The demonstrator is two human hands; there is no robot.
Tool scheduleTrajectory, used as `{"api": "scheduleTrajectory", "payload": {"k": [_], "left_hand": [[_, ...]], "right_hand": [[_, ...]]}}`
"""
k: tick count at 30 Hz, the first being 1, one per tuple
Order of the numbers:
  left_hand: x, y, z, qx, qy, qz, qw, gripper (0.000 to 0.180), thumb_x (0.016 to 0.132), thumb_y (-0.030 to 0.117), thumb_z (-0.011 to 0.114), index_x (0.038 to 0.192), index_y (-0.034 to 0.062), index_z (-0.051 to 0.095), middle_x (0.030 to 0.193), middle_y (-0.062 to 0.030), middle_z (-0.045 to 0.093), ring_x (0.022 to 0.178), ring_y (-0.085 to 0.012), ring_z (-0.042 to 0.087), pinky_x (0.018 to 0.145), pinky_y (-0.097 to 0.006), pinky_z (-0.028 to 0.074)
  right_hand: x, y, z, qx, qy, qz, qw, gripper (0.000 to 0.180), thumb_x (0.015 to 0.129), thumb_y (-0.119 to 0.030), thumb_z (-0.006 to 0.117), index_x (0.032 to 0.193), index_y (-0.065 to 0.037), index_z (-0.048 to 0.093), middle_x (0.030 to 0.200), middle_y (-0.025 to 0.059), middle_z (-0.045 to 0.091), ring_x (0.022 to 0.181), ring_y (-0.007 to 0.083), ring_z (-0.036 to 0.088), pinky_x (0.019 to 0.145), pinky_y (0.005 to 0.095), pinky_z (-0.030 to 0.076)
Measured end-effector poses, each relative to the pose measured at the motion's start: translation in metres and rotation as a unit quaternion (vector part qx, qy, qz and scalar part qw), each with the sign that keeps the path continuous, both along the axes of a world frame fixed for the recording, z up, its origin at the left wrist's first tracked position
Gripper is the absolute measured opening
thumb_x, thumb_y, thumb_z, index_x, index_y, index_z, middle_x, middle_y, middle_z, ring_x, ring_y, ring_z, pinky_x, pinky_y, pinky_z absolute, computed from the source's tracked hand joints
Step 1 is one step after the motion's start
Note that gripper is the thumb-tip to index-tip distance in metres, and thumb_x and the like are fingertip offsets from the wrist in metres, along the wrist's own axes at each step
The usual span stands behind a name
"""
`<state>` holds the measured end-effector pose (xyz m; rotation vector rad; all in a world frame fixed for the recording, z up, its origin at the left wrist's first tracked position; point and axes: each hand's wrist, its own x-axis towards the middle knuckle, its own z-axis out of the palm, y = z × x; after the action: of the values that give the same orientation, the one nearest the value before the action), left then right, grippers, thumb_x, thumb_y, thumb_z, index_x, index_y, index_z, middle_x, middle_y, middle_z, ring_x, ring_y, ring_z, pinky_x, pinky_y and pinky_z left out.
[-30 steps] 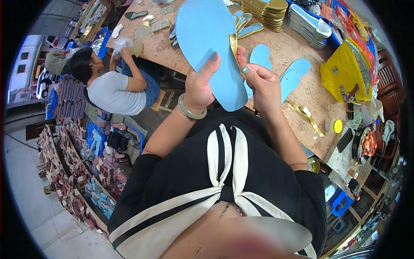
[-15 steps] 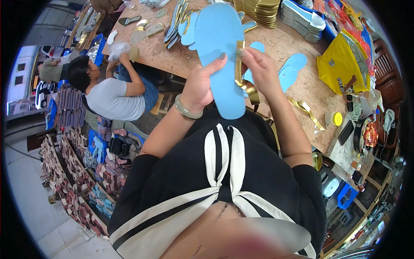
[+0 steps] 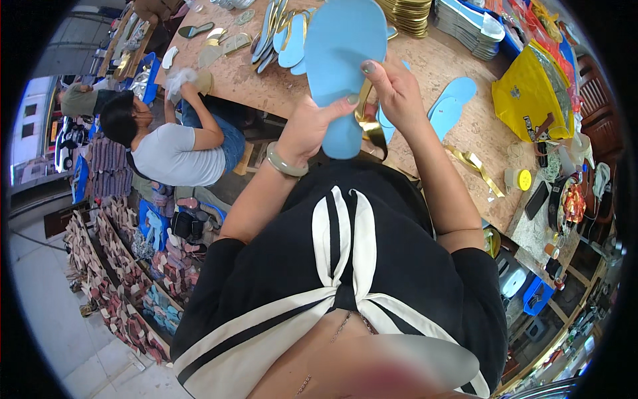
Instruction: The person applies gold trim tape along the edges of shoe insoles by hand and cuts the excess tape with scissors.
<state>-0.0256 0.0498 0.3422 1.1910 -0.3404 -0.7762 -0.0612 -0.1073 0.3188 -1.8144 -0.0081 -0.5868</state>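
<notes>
A light blue insole [image 3: 345, 50] is raised in front of me over the table's near edge, its wide end pointing away. My left hand [image 3: 307, 126] grips its left side, thumb across the narrower part and fingers underneath. On the right edge, my right hand [image 3: 397, 96] is closed with its thumb pressed on the blue face; its other fingers are mostly hidden behind. Along that edge runs a shiny gold strip [image 3: 372, 130], its loose end curling down below my right hand. More blue insoles [image 3: 446, 118] lie on the table to the right.
The wooden table [image 3: 495, 126] also bears a loose gold strip [image 3: 480, 171], a yellow bag [image 3: 525, 93], a yellow-lidded jar [image 3: 518, 179], a phone [image 3: 537, 199] and a stack of gold pieces [image 3: 405, 16]. At the left sits a co-worker [image 3: 176, 146], near racks of shoe parts [image 3: 109, 286].
The insole has shifted up and away from me. My right thumb has moved from the gold strip onto the insole's blue face, and the left thumb now reaches nearer the strip.
</notes>
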Motion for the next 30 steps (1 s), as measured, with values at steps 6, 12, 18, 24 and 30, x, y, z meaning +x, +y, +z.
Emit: {"api": "scheduleTrajectory", "payload": {"k": [6, 12, 18, 24, 30], "left_hand": [[0.009, -0.012, 0.007, -0.162, 0.05, 0.097, 0.981, 0.029, 0.09, 0.012, 0.052, 0.116, -0.0007, 0.052, 0.109, -0.0141, 0.059, 0.1, -0.022, 0.058, 0.08, -0.033, 0.052], [0.005, -0.006, 0.009, -0.19, -0.001, 0.103, 0.976, 0.036, 0.093, 0.019, 0.048, 0.12, -0.0045, 0.046, 0.116, -0.0186, 0.055, 0.109, -0.0277, 0.054, 0.093, -0.04, 0.044], [0.001, -0.003, 0.017, -0.158, -0.02, 0.114, 0.981, 0.038, 0.093, 0.022, 0.05, 0.119, -0.0039, 0.046, 0.113, -0.0192, 0.056, 0.108, -0.0271, 0.054, 0.089, -0.039, 0.047], [-0.007, -0.017, -0.001, -0.149, 0.01, 0.173, 0.973, 0.045, 0.089, 0.019, 0.057, 0.124, -0.0046, 0.039, 0.108, -0.0203, 0.058, 0.106, -0.0285, 0.055, 0.091, -0.04, 0.045], [0.006, -0.012, -0.007, -0.144, 0.003, 0.213, 0.966, 0.039, 0.087, 0.01, 0.058, 0.12, -0.003, 0.043, 0.101, -0.0168, 0.06, 0.097, -0.0269, 0.059, 0.088, -0.038, 0.046]], "right_hand": [[-0.026, 0.015, 0.001, 0.245, 0.109, 0.062, 0.961, 0.036, 0.088, -0.01, 0.057, 0.123, -0.004, 0.052, 0.072, -0.0003, 0.054, 0.066, 0.0054, 0.05, 0.059, 0.0208, 0.043], [-0.03, 0.021, 0.015, 0.178, 0.048, -0.004, 0.983, 0.011, 0.082, -0.008, 0.065, 0.089, 0.0, 0.069, 0.08, 0.0035, 0.063, 0.069, 0.0077, 0.055, 0.061, 0.0211, 0.043], [-0.029, 0.024, 0.009, 0.186, 0.058, 0.042, 0.98, 0.013, 0.083, -0.007, 0.064, 0.092, 0.002, 0.067, 0.076, 0.0028, 0.06, 0.065, 0.0075, 0.051, 0.058, 0.0206, 0.04], [-0.011, 0.026, 0.004, 0.096, 0.041, 0.036, 0.994, 0.014, 0.084, -0.011, 0.063, 0.088, 0.002, 0.066, 0.077, 0.0018, 0.061, 0.067, 0.0057, 0.053, 0.057, 0.0203, 0.041], [-0.006, 0.021, -0.001, 0.269, 0.129, 0.081, 0.951, 0.015, 0.082, -0.011, 0.064, 0.092, 0.0, 0.069, 0.081, 0.0025, 0.066, 0.07, 0.0054, 0.054, 0.062, 0.0206, 0.045]]}}
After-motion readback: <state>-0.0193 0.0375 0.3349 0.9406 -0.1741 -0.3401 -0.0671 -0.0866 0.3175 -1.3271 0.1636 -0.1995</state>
